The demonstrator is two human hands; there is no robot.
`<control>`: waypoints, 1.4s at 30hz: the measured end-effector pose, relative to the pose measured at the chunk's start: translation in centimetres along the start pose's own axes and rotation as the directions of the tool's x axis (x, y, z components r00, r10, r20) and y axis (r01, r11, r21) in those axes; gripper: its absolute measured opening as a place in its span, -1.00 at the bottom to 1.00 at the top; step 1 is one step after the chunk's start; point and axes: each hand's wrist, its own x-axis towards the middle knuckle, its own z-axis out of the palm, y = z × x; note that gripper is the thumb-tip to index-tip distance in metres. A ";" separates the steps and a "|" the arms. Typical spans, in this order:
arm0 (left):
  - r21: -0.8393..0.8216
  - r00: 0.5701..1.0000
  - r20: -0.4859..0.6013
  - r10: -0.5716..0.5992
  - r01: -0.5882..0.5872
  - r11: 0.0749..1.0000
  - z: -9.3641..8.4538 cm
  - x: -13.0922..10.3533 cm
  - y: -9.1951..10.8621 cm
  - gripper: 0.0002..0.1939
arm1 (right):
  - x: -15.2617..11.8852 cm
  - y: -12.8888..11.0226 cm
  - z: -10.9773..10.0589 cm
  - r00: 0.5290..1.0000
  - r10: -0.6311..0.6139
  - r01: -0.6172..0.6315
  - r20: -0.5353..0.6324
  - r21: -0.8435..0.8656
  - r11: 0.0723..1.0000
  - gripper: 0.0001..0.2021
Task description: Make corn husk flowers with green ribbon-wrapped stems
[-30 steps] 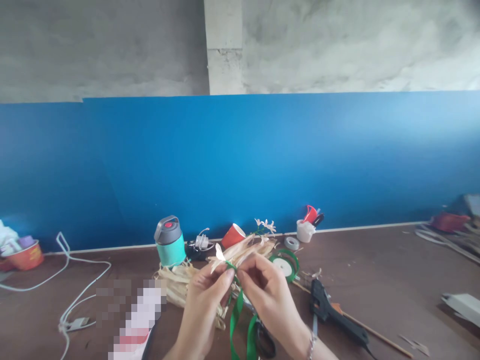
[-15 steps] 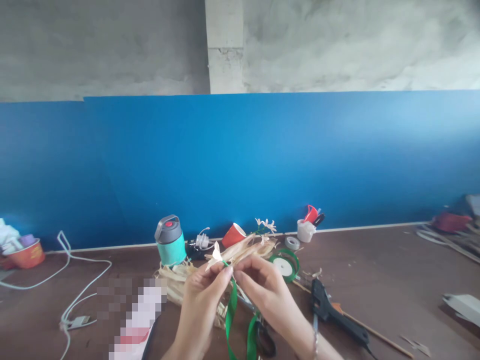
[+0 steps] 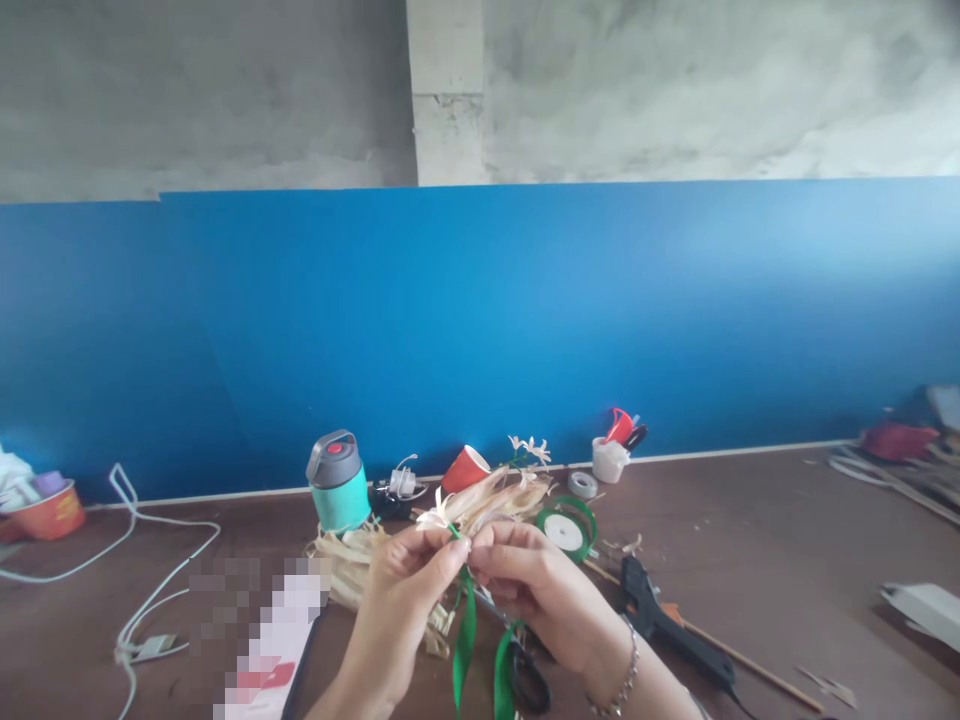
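Note:
Between the fingertips of my left hand (image 3: 409, 590) is the green-wrapped stem of a pale flower (image 3: 435, 514), whose petals point up and left. My right hand (image 3: 536, 590) pinches at the same spot, its fingertips touching those of the left. A green ribbon (image 3: 464, 640) hangs down from the pinch, and another stretch of it shows beside black scissor handles (image 3: 529, 680). Behind my hands lie dried husk strips (image 3: 349, 560) and a finished-looking sprig of small pale flowers (image 3: 534, 450).
A teal jar (image 3: 339, 495), a tipped red cup (image 3: 465, 468), a green ribbon spool (image 3: 564, 532), a tape roll (image 3: 582, 485) and a white cup of tools (image 3: 610, 460) stand behind. A black glue gun (image 3: 671, 630) lies right, white cables (image 3: 169, 525) left.
The flower has turned and shows more spread petals. My right hand has rolled, its wrist lower and its bracelet more visible. The hanging ribbon has twisted slightly.

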 end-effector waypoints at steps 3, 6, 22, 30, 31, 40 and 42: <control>0.013 1.000 0.021 0.024 -0.024 1.000 0.0 0.0 0.4 -0.78 | -0.2 -0.1 0.1 1.000 0.010 -0.010 0.006 -0.014 1.000 -0.79; 0.039 0.999 0.019 0.040 -0.040 0.998 0.1 0.0 0.6 -0.77 | -0.3 -0.2 0.2 1.000 -0.001 0.001 0.004 -0.020 1.000 -0.78; -0.069 0.996 -0.085 -0.011 0.005 0.998 0.3 0.1 -0.9 -0.75 | -0.2 1.2 0.7 0.882 -0.450 0.346 -0.137 -0.460 0.818 -0.83; -0.198 0.986 -0.156 -0.055 0.024 0.980 1.4 -0.7 -1.6 -0.75 | -0.4 1.7 0.6 0.714 -0.701 0.406 -0.008 -0.810 0.423 -0.87; -0.210 0.984 -0.170 -0.055 0.019 0.978 1.5 -0.7 -1.6 -0.75 | -0.4 1.8 0.6 0.691 -0.723 0.410 0.014 -0.831 0.376 -0.87; -0.158 0.980 -0.201 0.000 -0.032 0.987 1.6 -0.8 -0.9 -0.76 | -0.5 2.0 1.1 0.702 -0.711 0.431 0.047 -0.823 0.370 -0.87; -0.096 0.981 -0.187 0.047 -0.066 0.993 1.4 -0.7 -0.5 -0.77 | -0.3 1.5 0.9 0.815 -0.579 0.377 -0.032 -0.729 0.571 -0.86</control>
